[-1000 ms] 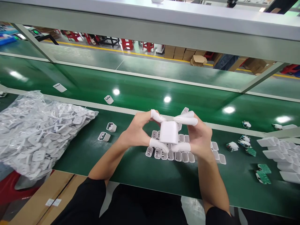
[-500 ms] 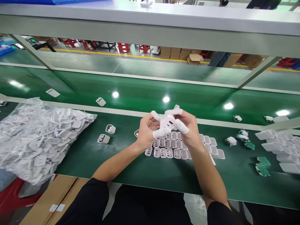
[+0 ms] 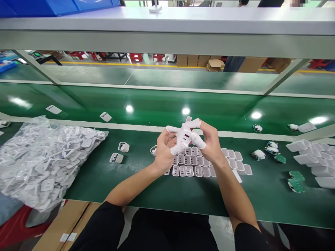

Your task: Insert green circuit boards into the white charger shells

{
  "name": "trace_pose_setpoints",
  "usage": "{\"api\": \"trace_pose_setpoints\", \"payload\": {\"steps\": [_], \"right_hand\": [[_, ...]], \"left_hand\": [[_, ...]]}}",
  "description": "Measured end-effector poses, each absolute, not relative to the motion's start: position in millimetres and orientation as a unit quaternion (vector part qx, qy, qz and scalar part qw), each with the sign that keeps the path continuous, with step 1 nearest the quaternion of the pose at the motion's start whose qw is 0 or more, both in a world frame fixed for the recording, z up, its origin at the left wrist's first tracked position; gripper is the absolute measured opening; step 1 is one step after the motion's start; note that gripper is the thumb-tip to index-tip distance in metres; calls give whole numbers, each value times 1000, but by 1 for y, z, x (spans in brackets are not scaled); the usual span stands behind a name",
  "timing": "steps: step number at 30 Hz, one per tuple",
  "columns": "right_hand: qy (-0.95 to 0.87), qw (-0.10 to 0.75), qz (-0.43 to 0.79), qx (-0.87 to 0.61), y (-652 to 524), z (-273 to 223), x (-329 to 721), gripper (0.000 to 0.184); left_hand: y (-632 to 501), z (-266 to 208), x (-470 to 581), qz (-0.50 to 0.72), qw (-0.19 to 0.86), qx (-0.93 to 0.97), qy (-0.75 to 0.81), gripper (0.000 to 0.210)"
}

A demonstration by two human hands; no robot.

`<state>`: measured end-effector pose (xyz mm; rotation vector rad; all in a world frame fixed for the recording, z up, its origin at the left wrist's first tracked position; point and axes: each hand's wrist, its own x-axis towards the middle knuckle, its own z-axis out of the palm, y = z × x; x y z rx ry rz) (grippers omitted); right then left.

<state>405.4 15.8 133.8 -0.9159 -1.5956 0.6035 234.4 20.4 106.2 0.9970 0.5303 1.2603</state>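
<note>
A small white charger housing (image 3: 186, 135) with dark port slots is held up above the bench between both hands. My left hand (image 3: 164, 146) grips its left side, with white finger cots on thumb and fingers. On the other side my right hand (image 3: 210, 142), also in finger cots, pinches it with thumb and forefinger. Below them, rows of open white housings (image 3: 193, 160) lie on the green bench, partly hidden by the hands and right forearm. Two white housings with parts inside, one being this housing (image 3: 116, 158), stand to the left.
A transparent bag of white plastic parts (image 3: 49, 164) covers the bench's left end. To the right lie green circuit boards (image 3: 296, 182) and stacked white housings (image 3: 318, 162). A moving-belt-like green strip (image 3: 157, 115) runs behind, carrying scattered pieces. A grey shelf (image 3: 167, 26) spans overhead.
The view has tilted up slightly. Both hands keep hold of the charger housing, which has turned a little. Pieces on the green strip have shifted left.
</note>
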Motion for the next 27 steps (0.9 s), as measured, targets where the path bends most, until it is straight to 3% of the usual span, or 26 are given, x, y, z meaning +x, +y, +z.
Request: {"api": "trace_pose_setpoints", "payload": {"steps": [5, 15, 22, 27], "right_hand": [[-675, 576, 273, -371, 15, 137, 414, 30], [-642, 590, 366, -326, 17, 138, 419, 58], [-661, 578, 333, -344, 18, 134, 419, 40], [-686, 553, 315, -353, 15, 139, 431, 47]], "left_hand": [[21, 99, 233, 575, 653, 442, 218, 73], [27, 97, 227, 572, 631, 492, 184, 75], [25, 97, 229, 563, 652, 466, 199, 76], [27, 98, 231, 566, 637, 485, 197, 76]]}}
